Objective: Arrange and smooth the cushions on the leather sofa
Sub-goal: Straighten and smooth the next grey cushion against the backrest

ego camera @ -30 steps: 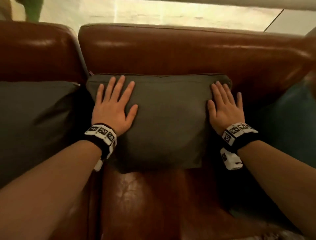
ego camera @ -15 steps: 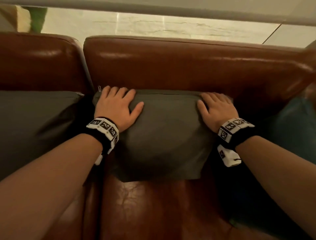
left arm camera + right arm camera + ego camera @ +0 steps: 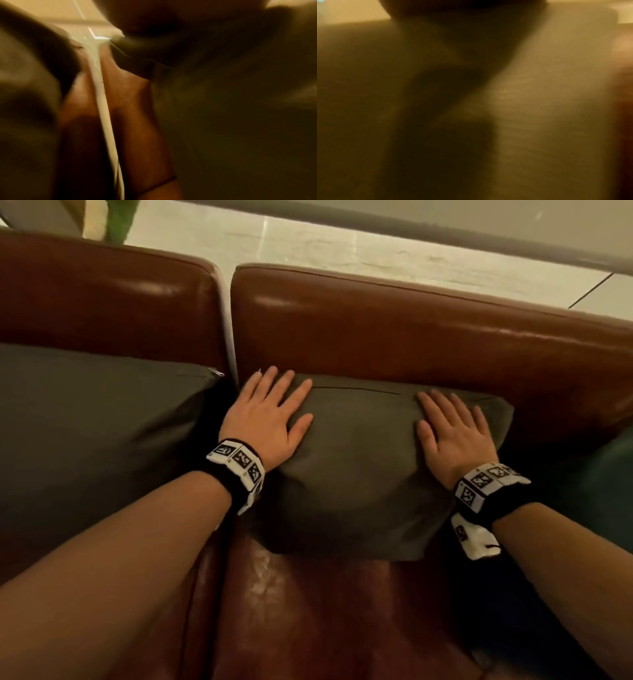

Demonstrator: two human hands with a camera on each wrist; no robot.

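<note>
We find no brand or readable writing anywhere; the only markings are black-and-white square codes on the two wristbands [image 3: 239, 463], three squares showing on each band's top face.

We count two grey-green cushions. The middle cushion [image 3: 363, 467] leans against the right backrest section of the brown leather sofa [image 3: 394, 337], its lower edge on the seat. The left cushion [image 3: 96, 433] stands beside it against the other backrest section, cut off by the frame's left edge; a small zipper pull shows at its upper corner.

Our left hand [image 3: 265, 422] lies flat on the middle cushion's upper left corner, fingers [image 3: 274, 386] straight and spread, holding nothing. Our right hand [image 3: 452, 433] lies flat near the upper right corner, fingers straight and close together.

A dark teal shape at the right edge is too cropped to identify. Both wrist views are blurred: we make out only fabric, leather and a pale gap.
</note>
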